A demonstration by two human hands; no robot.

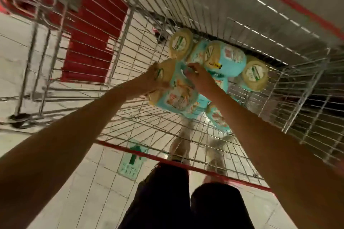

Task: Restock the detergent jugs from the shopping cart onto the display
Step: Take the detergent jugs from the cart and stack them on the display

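Several turquoise detergent jugs with cream caps lie in the wire shopping cart. Both my arms reach down into it. My left hand grips the cream cap end of the nearest jug, which is tilted above the cart floor. My right hand holds the same jug from the right at its handle, fingers curled. Behind it sit another jug on its side, one with its cap facing me, and one at the right. A further jug shows under my right forearm.
The cart has a red-trimmed near rim and high wire walls all round. A red panel stands beyond the left wall. Pale tiled floor shows through the mesh, with a green floor sticker. My dark-clothed legs are at the bottom.
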